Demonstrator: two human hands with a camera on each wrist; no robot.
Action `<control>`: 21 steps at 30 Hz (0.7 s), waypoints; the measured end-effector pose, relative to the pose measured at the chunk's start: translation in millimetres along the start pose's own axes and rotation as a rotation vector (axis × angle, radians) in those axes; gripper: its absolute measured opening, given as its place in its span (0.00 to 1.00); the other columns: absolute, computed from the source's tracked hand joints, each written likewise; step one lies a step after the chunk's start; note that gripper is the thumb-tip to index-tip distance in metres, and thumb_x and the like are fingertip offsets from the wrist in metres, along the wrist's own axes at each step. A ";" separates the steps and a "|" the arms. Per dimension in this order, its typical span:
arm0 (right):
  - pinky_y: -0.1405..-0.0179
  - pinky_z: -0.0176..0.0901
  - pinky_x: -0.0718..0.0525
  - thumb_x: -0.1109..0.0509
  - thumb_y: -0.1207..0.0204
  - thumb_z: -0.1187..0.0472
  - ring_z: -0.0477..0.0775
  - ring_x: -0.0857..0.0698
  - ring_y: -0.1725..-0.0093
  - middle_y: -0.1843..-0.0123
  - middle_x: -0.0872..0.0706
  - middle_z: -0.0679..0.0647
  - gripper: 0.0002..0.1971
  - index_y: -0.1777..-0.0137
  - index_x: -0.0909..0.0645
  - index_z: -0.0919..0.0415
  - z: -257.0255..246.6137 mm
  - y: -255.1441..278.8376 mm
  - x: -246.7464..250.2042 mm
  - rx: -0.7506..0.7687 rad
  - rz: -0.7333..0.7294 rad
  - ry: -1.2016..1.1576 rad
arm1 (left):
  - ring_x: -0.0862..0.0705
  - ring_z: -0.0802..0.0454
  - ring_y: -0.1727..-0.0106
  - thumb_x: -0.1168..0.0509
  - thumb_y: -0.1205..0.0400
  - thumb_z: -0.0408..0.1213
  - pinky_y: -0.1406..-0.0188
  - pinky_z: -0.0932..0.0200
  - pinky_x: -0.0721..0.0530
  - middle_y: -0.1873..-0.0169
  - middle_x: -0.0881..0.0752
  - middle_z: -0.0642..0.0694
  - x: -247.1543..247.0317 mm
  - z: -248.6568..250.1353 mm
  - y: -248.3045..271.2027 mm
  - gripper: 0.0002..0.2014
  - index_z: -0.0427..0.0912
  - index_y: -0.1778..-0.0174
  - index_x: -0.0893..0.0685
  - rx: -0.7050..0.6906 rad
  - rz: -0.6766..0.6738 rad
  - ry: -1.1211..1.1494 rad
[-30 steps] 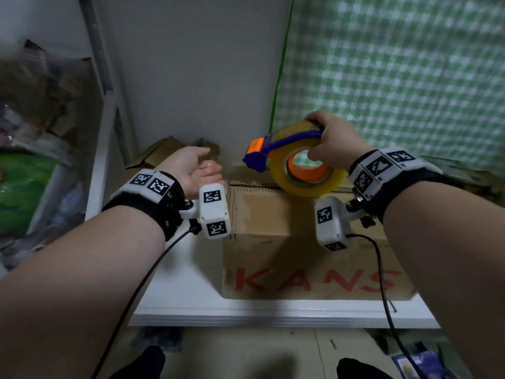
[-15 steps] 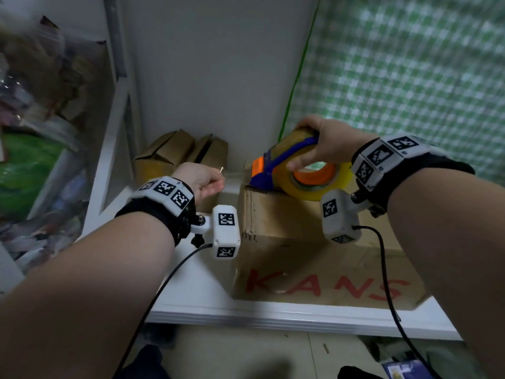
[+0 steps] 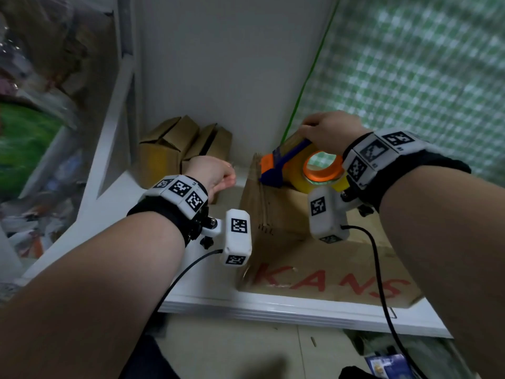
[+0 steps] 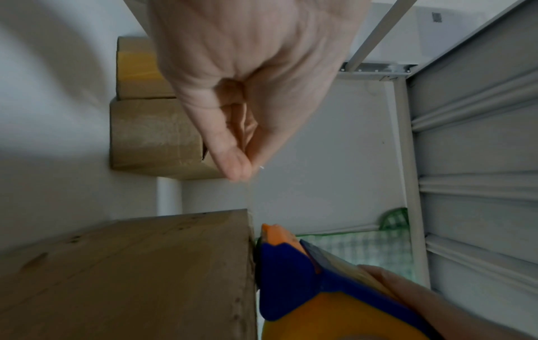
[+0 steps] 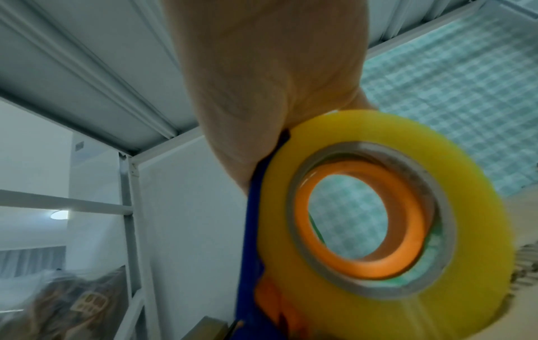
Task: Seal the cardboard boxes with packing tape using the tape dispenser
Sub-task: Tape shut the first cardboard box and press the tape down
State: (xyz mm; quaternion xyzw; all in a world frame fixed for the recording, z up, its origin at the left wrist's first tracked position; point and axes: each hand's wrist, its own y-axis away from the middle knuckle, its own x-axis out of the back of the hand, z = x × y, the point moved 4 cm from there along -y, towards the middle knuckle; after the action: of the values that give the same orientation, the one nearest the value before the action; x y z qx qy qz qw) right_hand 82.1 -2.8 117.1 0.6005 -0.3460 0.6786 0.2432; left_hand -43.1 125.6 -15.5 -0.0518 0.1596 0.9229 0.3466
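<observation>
From the head view, our right hand (image 3: 329,129) grips the blue-and-orange tape dispenser with its yellow roll (image 3: 300,166) on the brown cardboard box (image 3: 287,242) below it. At the left wrist, our left hand (image 4: 247,92) pinches clear tape (image 4: 250,195). The right wrist view shows the roll just under the palm.

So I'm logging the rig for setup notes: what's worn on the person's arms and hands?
Both forearms are bare, no sleeves. Each wrist has a black strap with a band of white blocks printed with black square codes. A white camera box, also coded, hangs below each wrist, trailing a thin black cable. The hands wear no gloves.
</observation>
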 end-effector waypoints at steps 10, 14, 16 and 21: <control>0.29 0.55 0.37 0.48 0.15 0.58 0.64 0.30 0.30 0.29 0.24 0.60 0.19 0.26 0.29 0.50 -14.5 2.4 -7.4 -0.095 -0.032 0.224 | 0.17 0.54 0.66 0.37 0.19 0.23 0.75 0.69 0.14 0.61 0.18 0.40 0.7 -9.0 -3.3 0.10 0.32 0.42 0.22 -0.050 -0.002 0.040; 0.28 0.65 0.35 0.47 0.19 0.54 0.68 0.34 0.27 0.27 0.30 0.61 0.20 0.28 0.27 0.46 -17.8 11.6 -13.1 -0.136 0.016 0.205 | 0.18 0.54 0.69 0.36 0.19 0.23 0.79 0.69 0.16 0.63 0.19 0.40 3.4 -11.8 -8.2 0.05 0.34 0.50 0.22 -0.059 0.020 -0.030; 0.29 0.75 0.39 0.44 0.21 0.52 0.68 0.38 0.25 0.25 0.32 0.59 0.21 0.27 0.29 0.43 -23.7 12.6 -18.1 -0.213 -0.001 0.229 | 0.20 0.56 0.75 0.37 0.19 0.22 0.83 0.70 0.20 0.67 0.20 0.41 4.6 -16.1 -9.4 0.05 0.36 0.57 0.24 -0.068 -0.010 -0.075; 0.30 0.79 0.43 0.41 0.24 0.43 0.66 0.40 0.24 0.25 0.32 0.57 0.26 0.25 0.32 0.43 -38.7 12.2 -26.0 -0.196 -0.003 0.383 | 0.27 0.55 0.85 0.41 0.18 0.22 0.87 0.66 0.29 0.72 0.27 0.39 4.4 -27.5 -8.7 0.08 0.40 0.52 0.29 -0.060 -0.049 -0.067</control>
State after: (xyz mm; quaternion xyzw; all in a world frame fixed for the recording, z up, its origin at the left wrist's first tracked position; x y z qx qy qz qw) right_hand 52.1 21.1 87.9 0.4345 -0.3569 0.7430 0.3630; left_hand -41.1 125.4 -44.6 -0.0354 0.1187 0.9197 0.3726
